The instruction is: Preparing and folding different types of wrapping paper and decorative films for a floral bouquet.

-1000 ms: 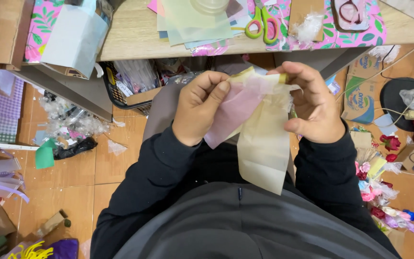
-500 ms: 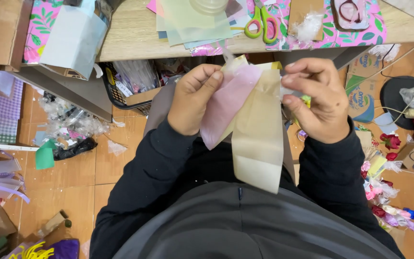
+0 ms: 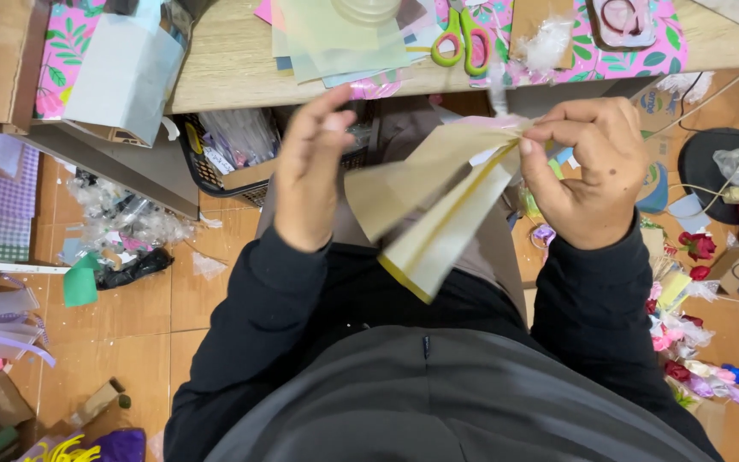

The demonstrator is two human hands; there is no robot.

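Note:
My right hand [image 3: 589, 171] pinches the gathered top of a fan of thin paper sheets [image 3: 438, 210], beige and pale yellow with a hint of pink at the pinch. The sheets hang down and to the left over my lap. My left hand [image 3: 311, 171] is raised beside them with fingers spread, its palm near the left edge of the beige sheet, holding nothing. Both arms wear dark sleeves.
A wooden table edge [image 3: 233, 77] lies ahead with a stack of pastel paper [image 3: 335, 38], green-handled scissors [image 3: 464, 38] and a pink patterned mat [image 3: 643, 43]. A black basket [image 3: 215, 158] sits under it. Scraps, ribbon and small artificial roses [image 3: 699, 248] litter the tiled floor.
My left hand let go of the pink and beige sheets and opened. The sheets now fan from my right hand's pinch, swung leftward.

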